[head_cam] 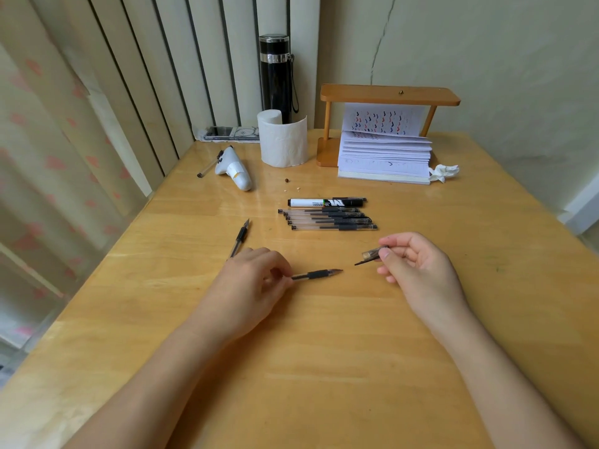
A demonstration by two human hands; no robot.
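Note:
My left hand [252,286] grips an uncapped black gel pen [319,274] by its barrel, tip pointing right, low over the wooden table [324,351]. My right hand [418,270] pinches a clear pen cap [371,255] with a dark clip, its opening facing the pen tip a short gap away. A second uncapped pen [240,236] lies on the table just beyond my left hand. Farther back lies a row of several capped gel pens [330,219] with a black-and-white marker [327,202] behind them.
At the back stand a toilet paper roll [283,140], a black flask [275,76], a wooden stand [389,95] over a stack of paper sheets [385,157], a crumpled tissue [444,172], a white handheld device [235,170], an empty pen barrel [207,168] and a phone [227,132].

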